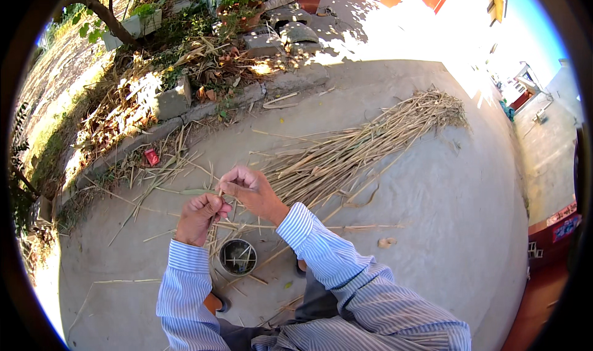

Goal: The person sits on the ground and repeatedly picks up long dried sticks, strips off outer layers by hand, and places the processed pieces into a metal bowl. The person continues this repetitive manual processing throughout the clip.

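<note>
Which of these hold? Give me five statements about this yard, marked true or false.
1. The left hand and right hand are close together. True.
2. The long bundle of stalks lies left of both hands. False: it lies ahead and to the right.
3. Pale pieces show in the round container's opening. True.
4. The sleeves are plain red. False: striped blue and white.
5. A small red object lies left of the hands. True.
</note>
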The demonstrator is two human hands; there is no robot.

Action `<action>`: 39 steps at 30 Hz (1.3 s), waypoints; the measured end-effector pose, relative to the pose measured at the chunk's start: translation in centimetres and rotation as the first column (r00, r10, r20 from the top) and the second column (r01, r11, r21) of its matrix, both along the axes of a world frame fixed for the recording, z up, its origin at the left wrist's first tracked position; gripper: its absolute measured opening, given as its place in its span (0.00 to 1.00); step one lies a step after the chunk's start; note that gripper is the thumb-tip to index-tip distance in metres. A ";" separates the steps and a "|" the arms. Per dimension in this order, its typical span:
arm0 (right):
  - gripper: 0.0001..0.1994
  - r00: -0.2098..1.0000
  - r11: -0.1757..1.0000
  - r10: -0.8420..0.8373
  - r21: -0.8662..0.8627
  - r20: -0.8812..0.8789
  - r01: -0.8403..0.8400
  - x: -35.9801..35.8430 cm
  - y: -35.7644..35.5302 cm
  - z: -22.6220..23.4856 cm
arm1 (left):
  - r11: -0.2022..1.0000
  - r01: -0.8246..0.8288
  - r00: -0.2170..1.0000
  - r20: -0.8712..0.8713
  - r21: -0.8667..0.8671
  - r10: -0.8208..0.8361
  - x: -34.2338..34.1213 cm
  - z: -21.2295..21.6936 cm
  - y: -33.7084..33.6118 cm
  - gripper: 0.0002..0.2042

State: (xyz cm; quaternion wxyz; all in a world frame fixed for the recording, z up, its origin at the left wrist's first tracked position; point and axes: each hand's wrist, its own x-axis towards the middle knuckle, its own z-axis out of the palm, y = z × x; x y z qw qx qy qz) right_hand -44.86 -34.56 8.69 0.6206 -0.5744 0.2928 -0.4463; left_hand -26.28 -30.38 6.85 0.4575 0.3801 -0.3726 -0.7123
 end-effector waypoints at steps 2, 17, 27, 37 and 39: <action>0.09 0.997 1.000 0.023 0.004 0.075 -0.023 0.3 -0.1 -0.5 | 0.998 -0.054 0.998 -0.017 -0.021 0.054 -0.1 -0.1 -0.1 0.11; 0.09 0.994 0.977 -0.084 -0.200 -0.067 0.069 1.7 0.4 -0.2 | 0.985 -0.168 0.985 -0.054 -0.028 0.166 0.4 -0.9 0.3 0.10; 0.06 0.997 0.996 -0.033 -0.082 0.069 0.039 1.3 0.7 -0.5 | 0.995 -0.091 0.983 -0.163 -0.044 0.082 0.4 -1.2 -0.1 0.08; 0.12 0.979 0.989 -0.145 0.028 0.141 0.143 2.5 1.6 0.1 | 0.897 -0.436 0.838 -0.330 0.072 0.434 7.7 -0.9 -0.4 0.08; 0.12 0.970 0.982 -0.182 0.081 0.162 0.171 2.1 0.9 -0.6 | 0.878 -0.477 0.769 -0.466 0.037 0.438 10.2 -0.9 -0.1 0.08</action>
